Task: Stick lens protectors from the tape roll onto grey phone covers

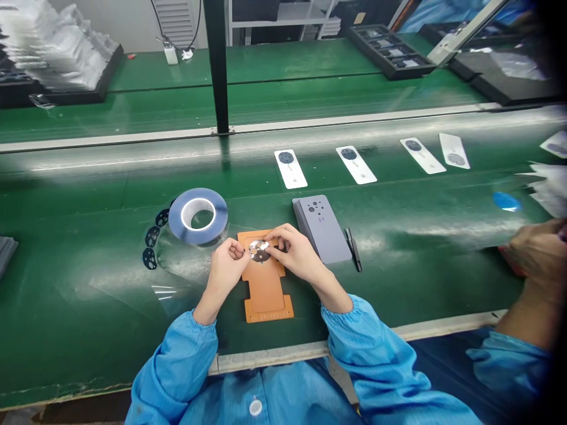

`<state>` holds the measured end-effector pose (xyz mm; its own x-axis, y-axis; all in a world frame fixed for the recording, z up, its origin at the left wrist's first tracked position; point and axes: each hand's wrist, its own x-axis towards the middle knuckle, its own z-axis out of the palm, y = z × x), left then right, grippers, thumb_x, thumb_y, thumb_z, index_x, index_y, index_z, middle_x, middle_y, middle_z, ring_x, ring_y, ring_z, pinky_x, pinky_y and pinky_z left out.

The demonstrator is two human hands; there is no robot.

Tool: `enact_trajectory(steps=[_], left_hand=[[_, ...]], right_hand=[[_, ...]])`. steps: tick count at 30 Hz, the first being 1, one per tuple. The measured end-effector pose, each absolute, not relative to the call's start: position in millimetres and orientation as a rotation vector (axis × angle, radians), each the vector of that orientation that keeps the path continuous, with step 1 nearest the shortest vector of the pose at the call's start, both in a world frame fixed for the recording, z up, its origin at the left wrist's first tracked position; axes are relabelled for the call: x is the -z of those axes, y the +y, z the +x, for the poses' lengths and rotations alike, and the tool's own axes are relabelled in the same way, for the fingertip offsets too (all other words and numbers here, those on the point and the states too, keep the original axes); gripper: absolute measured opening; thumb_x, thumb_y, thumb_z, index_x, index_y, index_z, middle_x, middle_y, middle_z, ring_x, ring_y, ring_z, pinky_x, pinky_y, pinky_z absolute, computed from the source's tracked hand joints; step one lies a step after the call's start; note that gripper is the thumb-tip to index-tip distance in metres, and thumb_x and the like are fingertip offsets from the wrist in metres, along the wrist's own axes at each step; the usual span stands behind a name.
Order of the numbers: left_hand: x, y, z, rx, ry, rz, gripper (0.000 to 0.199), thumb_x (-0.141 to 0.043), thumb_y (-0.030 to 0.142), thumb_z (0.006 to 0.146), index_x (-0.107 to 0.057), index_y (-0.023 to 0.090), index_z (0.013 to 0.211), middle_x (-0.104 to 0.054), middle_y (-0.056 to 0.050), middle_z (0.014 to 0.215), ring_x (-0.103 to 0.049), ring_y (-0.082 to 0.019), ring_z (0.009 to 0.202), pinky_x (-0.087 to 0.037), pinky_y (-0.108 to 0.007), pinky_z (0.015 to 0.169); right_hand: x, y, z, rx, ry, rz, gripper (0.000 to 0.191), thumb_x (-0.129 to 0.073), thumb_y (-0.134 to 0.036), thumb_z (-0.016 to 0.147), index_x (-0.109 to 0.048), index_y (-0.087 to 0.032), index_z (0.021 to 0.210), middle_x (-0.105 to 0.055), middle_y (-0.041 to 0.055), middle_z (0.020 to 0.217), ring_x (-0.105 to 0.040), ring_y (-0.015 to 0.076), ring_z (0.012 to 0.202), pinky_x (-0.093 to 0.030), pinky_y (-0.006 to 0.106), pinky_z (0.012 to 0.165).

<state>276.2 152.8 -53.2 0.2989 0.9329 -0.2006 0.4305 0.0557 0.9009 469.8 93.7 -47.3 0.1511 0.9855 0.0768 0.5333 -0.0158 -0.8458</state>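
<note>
An orange fixture plate lies on the green work surface in front of me. Over its upper part is a shiny round disc with holes. My left hand is at the disc's left edge, its fingers pinched together. My right hand pinches the disc's right edge between thumb and forefinger. Whether the left fingertips grip the disc's edge or a film on it is too small to tell. A blue tape roll lies to the left, with dark round stickers on a clear strip beside it.
Grey phone-shaped plates and black tweezers lie right of the fixture. Several white cards with round dark parts lie farther back. A person's hand is at the far right. Black trays stand behind the rail.
</note>
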Motion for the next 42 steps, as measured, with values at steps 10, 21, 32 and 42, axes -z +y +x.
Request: enact_trajectory(steps=[10,21,32,42], left_hand=[[53,153,275,-0.625,1.274,1.523,0.013,-0.068,0.024,0.073,-0.056,0.019,0.073,-0.058,0.003,0.068,-0.052,-0.011,0.061,-0.042,-0.023,0.059],[55,153,275,-0.626,1.278,1.546,0.015,-0.07,0.025,0.071,-0.057,0.019,0.074,-0.059,0.003,0.067,-0.052,-0.011,0.061,-0.043,-0.023,0.059],[53,154,271,-0.63,1.245,1.555,0.012,-0.068,0.025,0.07,-0.059,0.019,0.074,-0.061,0.002,0.068,-0.054,-0.012,0.062,-0.043,-0.024,0.061],[55,152,261,-0.633,1.18,1.584,0.006,-0.063,0.02,0.071,-0.061,0.02,0.077,-0.066,0.001,0.071,-0.061,-0.014,0.063,-0.047,-0.027,0.063]], right_hand=[[66,91,472,-0.896,-1.146,-1.667,0.022,-0.077,-0.032,0.079,-0.064,-0.02,0.093,-0.065,0.0026,0.089,-0.057,0.015,0.071,-0.048,0.03,0.064],[61,90,475,-0.985,-1.147,-1.643,0.02,-0.072,-0.034,0.081,-0.064,-0.02,0.094,-0.066,0.0045,0.094,-0.06,0.0162,0.077,-0.052,0.032,0.069],[26,84,491,-0.701,-1.407,-1.801,0.02,-0.058,-0.021,0.086,-0.067,-0.021,0.104,-0.07,0.0065,0.1,-0.066,0.02,0.084,-0.056,0.037,0.076],[-4,131,613,-0.495,-1.826,-2.093,0.052,-0.077,-0.039,0.081,-0.066,-0.023,0.129,-0.058,0.0152,0.14,-0.054,0.0357,0.131,-0.042,0.055,0.111]])
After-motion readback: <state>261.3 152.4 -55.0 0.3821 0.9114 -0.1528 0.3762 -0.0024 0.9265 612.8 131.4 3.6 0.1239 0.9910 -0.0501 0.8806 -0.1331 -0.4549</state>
